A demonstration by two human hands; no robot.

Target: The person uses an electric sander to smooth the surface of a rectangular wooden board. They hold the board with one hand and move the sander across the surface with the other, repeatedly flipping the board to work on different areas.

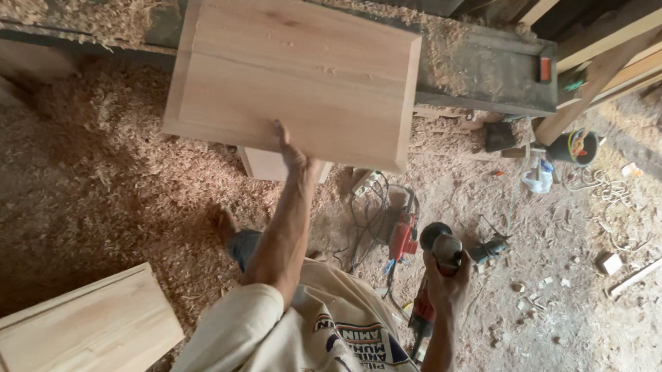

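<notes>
My left hand (293, 155) grips the near edge of a pale square wooden panel (292, 67) with a raised border, holding it up in front of me over a dark workbench. My right hand (447, 279) is closed around the body of a small angle grinder (443, 245), held low near my waist, its disc end pointing up. My thumb lies on the panel's face; the fingers are hidden under it.
A second wooden panel (82, 328) lies at the lower left. Thick wood shavings (82, 188) cover the floor. A red power tool and tangled cords (400, 231) lie ahead. A dark bucket (575, 146) and stacked planks (633, 43) stand at right.
</notes>
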